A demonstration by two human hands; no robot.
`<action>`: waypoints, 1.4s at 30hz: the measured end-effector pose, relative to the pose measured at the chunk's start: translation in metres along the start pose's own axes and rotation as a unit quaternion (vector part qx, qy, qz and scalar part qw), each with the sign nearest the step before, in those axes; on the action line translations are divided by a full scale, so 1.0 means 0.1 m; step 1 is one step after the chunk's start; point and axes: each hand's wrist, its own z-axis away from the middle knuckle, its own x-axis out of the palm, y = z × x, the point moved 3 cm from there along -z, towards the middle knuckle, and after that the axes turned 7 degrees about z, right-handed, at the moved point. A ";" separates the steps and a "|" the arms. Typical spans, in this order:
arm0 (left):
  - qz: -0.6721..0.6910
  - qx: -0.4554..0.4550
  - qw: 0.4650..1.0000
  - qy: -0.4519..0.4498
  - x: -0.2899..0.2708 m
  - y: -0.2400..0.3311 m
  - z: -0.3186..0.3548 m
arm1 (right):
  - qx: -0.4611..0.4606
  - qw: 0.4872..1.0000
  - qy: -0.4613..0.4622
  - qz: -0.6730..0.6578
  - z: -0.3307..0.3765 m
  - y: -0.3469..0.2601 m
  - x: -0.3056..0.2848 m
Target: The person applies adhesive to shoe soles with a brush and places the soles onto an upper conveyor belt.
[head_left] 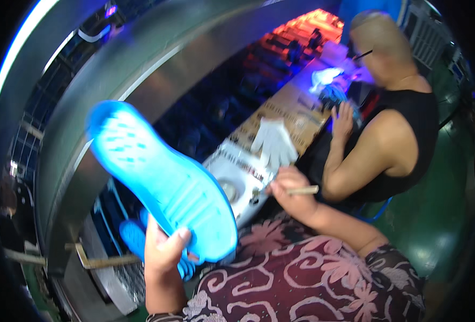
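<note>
My left hand grips a bright blue shoe sole by its heel end and holds it up, tread side toward me, toe pointing up and left. My right hand is closed on a brush with a pale wooden handle, its tip over a small round dish on the white-covered bench edge. A second blue sole shows below the raised one, partly hidden behind my left hand.
A white work glove lies on the cardboard-covered bench. A co-worker in a black sleeveless top sits at the right, one hand on a blue item under violet light. A curved metal conveyor housing runs along the left.
</note>
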 end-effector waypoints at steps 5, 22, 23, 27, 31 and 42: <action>0.012 -0.091 0.973 -0.213 0.89 0.18 -0.89 | 0.160 0.987 0.026 -0.003 0.32 0.30 -0.31; 0.092 0.049 0.981 -0.162 0.85 -0.18 -1.82 | 0.226 0.969 -0.024 -0.098 0.25 0.53 -0.38; 0.029 0.047 0.993 -0.102 0.41 -0.39 -1.59 | 0.241 0.963 -0.024 -0.121 0.29 0.56 -0.29; -0.371 0.111 0.902 0.190 -1.25 -0.81 -0.12 | 0.263 0.945 -0.060 -0.183 0.27 0.43 0.01; -0.646 0.140 0.633 0.402 -2.15 -1.11 1.25 | 0.293 0.925 -0.104 -0.217 0.30 0.35 0.41; -0.326 -0.182 0.844 0.385 -2.49 -1.59 1.61 | 0.311 0.919 -0.147 -0.190 0.16 0.20 0.80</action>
